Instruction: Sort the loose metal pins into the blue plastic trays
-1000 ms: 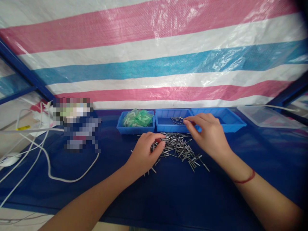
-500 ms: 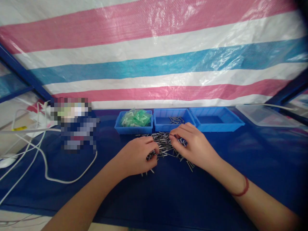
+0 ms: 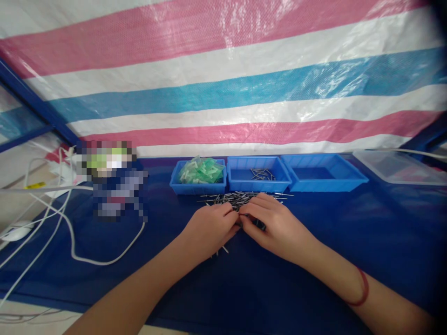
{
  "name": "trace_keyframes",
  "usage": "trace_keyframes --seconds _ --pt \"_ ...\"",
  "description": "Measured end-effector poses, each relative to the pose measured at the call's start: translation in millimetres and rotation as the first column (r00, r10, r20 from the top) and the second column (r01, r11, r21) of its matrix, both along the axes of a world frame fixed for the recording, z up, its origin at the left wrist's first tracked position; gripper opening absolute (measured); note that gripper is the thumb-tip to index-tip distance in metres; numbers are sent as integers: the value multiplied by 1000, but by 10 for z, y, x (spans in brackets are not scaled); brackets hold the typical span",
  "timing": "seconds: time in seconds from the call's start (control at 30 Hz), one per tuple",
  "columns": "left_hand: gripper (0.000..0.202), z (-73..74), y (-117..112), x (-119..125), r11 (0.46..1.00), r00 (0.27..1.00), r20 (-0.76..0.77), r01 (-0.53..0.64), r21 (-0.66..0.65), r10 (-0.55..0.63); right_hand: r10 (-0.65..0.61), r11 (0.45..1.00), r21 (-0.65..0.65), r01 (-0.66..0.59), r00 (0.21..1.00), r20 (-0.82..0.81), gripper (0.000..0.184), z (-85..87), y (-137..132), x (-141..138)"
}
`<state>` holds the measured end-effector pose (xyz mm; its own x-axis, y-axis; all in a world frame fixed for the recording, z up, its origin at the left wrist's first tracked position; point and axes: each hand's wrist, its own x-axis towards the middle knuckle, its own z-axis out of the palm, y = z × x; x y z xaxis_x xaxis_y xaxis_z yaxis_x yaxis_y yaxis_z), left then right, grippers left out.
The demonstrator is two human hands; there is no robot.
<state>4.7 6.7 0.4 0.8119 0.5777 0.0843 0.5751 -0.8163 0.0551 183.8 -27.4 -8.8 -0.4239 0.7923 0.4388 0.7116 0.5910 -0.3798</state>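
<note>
A heap of small metal pins (image 3: 240, 197) lies on the dark blue table cloth (image 3: 244, 279) in front of three blue trays. My left hand (image 3: 209, 230) and my right hand (image 3: 275, 228) rest on the near side of the heap, fingertips meeting at its middle. Both hands have curled fingers pinching among the pins; what each pinch holds is hidden. The middle tray (image 3: 258, 174) holds a few pins. The left tray (image 3: 197, 177) is full of green plastic pieces. The right tray (image 3: 323, 173) looks empty.
A white cable (image 3: 75, 246) loops over the cloth at the left, near a blurred-out object (image 3: 111, 179). A clear plastic lid (image 3: 401, 167) lies at the far right. A striped tarp (image 3: 223, 83) hangs right behind the trays.
My right hand drew back from the middle tray to the pin heap and met the left hand. The left hand stayed on the heap, closing its fingers.
</note>
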Motion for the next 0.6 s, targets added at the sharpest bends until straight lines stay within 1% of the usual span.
trace_keyframes --seconds 0.2,0.4,0.6 --pt "22 -6 17 -7 999 998 63 -28 18 26 5 999 -32 -7 999 -35 11 21 6 26" --pt "17 -1 17 -15 998 998 8 -61 -19 61 43 995 -96 -32 992 118 8 -26 0 18" --pt "16 -3 28 -24 997 997 -2 -82 -12 82 18 996 -88 -2 984 175 7 -81 13 13"
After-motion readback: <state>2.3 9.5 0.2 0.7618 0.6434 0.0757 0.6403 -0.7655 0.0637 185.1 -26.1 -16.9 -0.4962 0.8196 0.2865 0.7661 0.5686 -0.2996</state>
